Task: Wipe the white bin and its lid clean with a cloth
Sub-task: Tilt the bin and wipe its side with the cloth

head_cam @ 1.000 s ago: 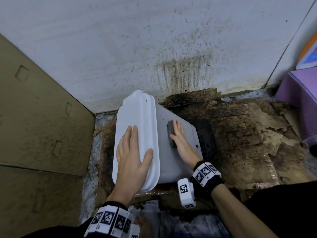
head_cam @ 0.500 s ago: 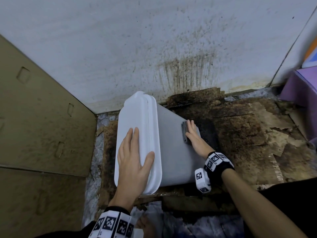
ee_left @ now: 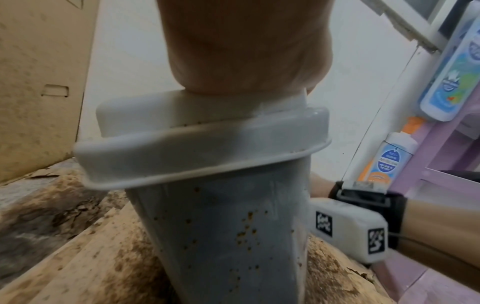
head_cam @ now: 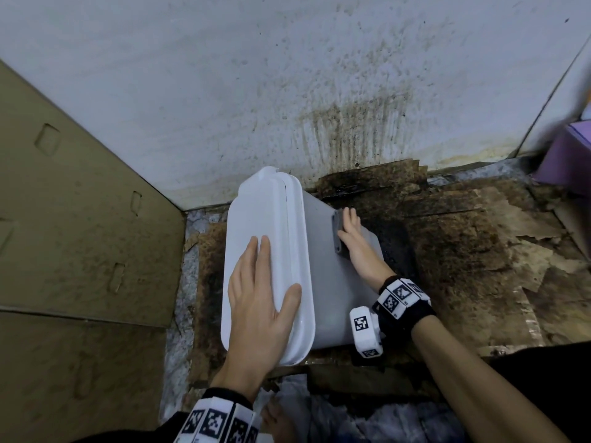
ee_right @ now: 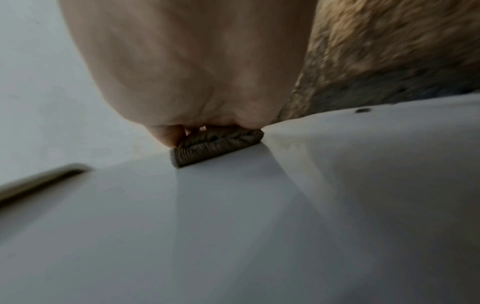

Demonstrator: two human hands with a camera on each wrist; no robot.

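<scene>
The white bin (head_cam: pixel 326 282) stands tilted on the floor with its lid (head_cam: pixel 262 219) on. My left hand (head_cam: pixel 259 292) lies flat on the lid, fingers straight and thumb over the rim. My right hand (head_cam: pixel 355 241) presses a folded grey cloth (head_cam: pixel 337 235) against the bin's side wall with straight fingers. The right wrist view shows the cloth (ee_right: pixel 218 146) squeezed between my hand (ee_right: pixel 194 72) and the smooth white wall (ee_right: pixel 233 226). In the left wrist view, brown specks dot the bin's near wall (ee_left: pixel 221 236) below the lid (ee_left: pixel 194 148).
A cardboard box (head_cam: pixel 80 235) stands close on the left. The stained wall (head_cam: pixel 351 123) is right behind the bin. Soiled, torn cardboard (head_cam: pixel 463 251) covers the floor. A purple shelf (head_cam: pixel 569 161) with bottles (ee_left: pixel 387 156) is at the right. Crumpled plastic (head_cam: pixel 335 417) lies near me.
My right hand has slid the cloth along the bin's side wall, away from the lid and toward the far end. The left hand has stayed flat on the lid.
</scene>
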